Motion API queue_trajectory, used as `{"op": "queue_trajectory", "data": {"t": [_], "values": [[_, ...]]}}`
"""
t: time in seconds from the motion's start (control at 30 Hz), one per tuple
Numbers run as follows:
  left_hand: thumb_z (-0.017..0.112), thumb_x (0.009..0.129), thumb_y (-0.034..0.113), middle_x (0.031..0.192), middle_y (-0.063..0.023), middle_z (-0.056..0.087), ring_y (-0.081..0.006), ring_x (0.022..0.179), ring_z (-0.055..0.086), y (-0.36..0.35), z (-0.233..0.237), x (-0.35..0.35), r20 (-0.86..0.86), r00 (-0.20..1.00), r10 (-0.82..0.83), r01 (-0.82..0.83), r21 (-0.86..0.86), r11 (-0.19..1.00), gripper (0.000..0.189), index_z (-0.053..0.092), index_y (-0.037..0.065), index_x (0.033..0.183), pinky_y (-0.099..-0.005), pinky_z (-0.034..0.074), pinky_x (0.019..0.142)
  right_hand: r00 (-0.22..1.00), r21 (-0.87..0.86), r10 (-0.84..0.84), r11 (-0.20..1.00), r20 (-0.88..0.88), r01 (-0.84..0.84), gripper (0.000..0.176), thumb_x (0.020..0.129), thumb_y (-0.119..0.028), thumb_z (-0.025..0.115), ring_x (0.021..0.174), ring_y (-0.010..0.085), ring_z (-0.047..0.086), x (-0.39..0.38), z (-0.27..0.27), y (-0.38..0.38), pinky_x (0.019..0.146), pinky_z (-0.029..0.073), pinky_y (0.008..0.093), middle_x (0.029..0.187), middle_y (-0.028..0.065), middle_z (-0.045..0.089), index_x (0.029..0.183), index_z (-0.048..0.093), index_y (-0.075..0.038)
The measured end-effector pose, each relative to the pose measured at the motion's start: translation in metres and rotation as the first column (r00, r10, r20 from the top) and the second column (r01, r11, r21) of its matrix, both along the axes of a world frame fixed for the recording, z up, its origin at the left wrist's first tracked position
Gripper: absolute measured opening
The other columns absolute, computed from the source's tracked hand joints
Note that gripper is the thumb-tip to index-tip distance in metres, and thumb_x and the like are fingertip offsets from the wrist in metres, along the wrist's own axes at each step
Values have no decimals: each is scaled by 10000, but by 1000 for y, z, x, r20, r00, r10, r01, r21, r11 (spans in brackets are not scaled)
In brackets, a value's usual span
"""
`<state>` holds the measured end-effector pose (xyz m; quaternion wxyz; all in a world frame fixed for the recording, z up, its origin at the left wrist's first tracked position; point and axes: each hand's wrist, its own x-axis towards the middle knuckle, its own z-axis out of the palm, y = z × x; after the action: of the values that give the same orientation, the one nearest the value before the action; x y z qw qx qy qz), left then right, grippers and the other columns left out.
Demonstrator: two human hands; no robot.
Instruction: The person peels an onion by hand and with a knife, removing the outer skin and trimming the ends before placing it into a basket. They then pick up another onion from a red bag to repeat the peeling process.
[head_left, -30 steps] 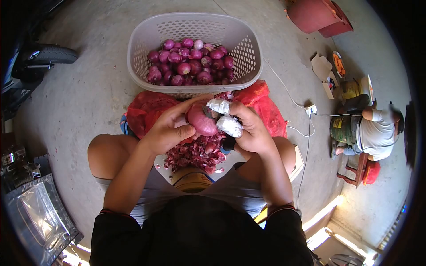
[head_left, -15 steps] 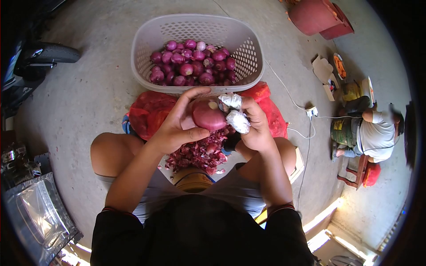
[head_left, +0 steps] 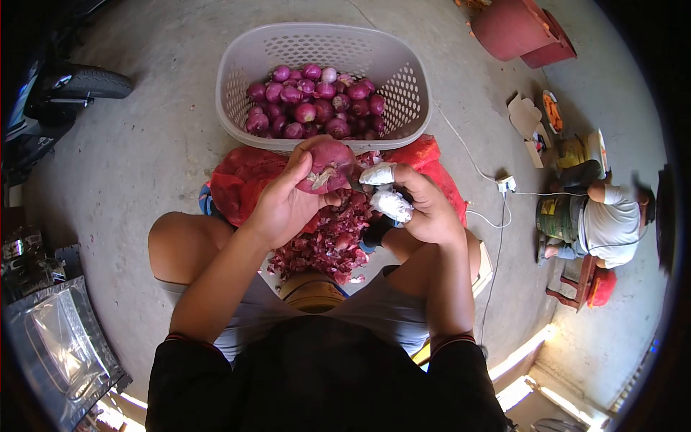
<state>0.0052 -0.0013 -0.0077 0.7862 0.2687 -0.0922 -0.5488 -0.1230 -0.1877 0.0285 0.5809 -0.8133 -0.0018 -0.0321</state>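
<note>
A large red onion is held by my left hand, its fingers curled around it and the thumb along its near-left side. A pale, dry, papery tuft shows on the onion's near side. Close to its right side is my right hand, with the thumb and a finger wrapped in white covering and brought together. Something small and dark shows between those wrapped tips, too small to name. Below both hands lies a heap of red onion skins.
Beyond my hands stands a grey perforated basket with several red onions. Red mesh sacks lie before it. A yellow container sits between my legs. At right, a person sits near a power strip and cables.
The onion has been turned in my left hand and raised slightly, so its papery tuft faces me. My right hand has shifted a little right.
</note>
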Motion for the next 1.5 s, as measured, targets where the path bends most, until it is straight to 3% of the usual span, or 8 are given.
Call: {"op": "queue_trajectory", "data": {"t": [0.33, 0.53, 0.73, 0.97, 1.07, 1.33, 1.43, 1.5], "values": [[418, 916, 292, 1335, -55, 437, -172, 1168, 454, -6, 13, -2, -44, 998, 34, -38, -96, 995, 551, 263, 135, 1421, -350, 391, 888, 992, -65, -37, 997, -119, 30, 656, 688, 43, 644, 838, 267, 653, -3, 3, 5, 713, 472, 330, 861, 130, 651, 1263, 358, -93], [367, 963, 358, 1338, -37, 429, -157, 1135, 464, -5, 14, -5, 23, 999, -37, 38, -76, 996, 513, 253, 154, 1420, -322, 415, 844, 999, -172, -27, 985, 23, 30, 664, 650, 13, 636, 808, 337, 647, 2, -5, 5, 669, 487, 368, 877, 137, 647, 1263, 401, -92], [282, 976, 481, 1304, -16, 453, -118, 1040, 511, 0, 13, -5, 0, 984, -180, 179, -52, 982, 504, 324, 156, 1359, -248, 457, 707, 995, -263, 23, 964, -92, -46, 618, 643, -19, 636, 754, 348, 641, 1, 12, 4, 625, 490, 390, 903, 152, 646, 1230, 471, -116], [249, 966, 528, 1228, -15, 518, -100, 838, 555, 3, 8, -1, 36, 966, -257, 257, -15, 966, 532, 348, 163, 1341, -233, 420, 612, 999, -144, 38, 989, 29, -33, 554, 639, -20, 637, 760, 366, 629, 4, 2, 8, 617, 475, 404, 847, 151, 635, 1171, 509, -107], [195, 950, 575, 993, -42, 581, -118, 676, 523, 1, 16, -6, -28, 975, -221, 222, 189, 957, 614, 344, 141, 1358, -256, 395, 528, 998, -117, 52, 992, 30, -48, 523, 638, -17, 637, 761, 363, 630, 5, 3, 8, 615, 472, 407, 838, 151, 632, 1140, 514, -101], [194, 945, 586, 932, -33, 574, -112, 660, 494, 3, 6, -5, -53, 961, -271, 275, 103, 956, 615, 364, 152, 1348, -250, 373, 530, 996, -258, 50, 966, 69, -31, 511, 621, -24, 626, 743, 356, 620, 5, 2, 8, 599, 466, 421, 830, 137, 629, 1113, 526, -119], [197, 946, 583, 926, -37, 566, -118, 667, 484, 4, 4, -6, -122, 943, -310, 321, 90, 943, 602, 380, 153, 1327, -250, 369, 535, 997, -394, 77, 917, 16, -65, 500, 687, 14, 634, 824, 287, 661, 5, 0, 3, 723, 491, 324, 952, 126, 664, 1169, 516, -46], [204, 949, 576, 931, -42, 563, -128, 681, 490, 4, 4, -8, -111, 945, -307, 320, 115, 941, 586, 386, 154, 1314, -254, 378, 544, 995, -326, 37, 945, 89, -6, 527, 642, -13, 626, 778, 328, 635, 6, 0, 8, 650, 484, 392, 883, 128, 645, 1150, 523, -106]]}}
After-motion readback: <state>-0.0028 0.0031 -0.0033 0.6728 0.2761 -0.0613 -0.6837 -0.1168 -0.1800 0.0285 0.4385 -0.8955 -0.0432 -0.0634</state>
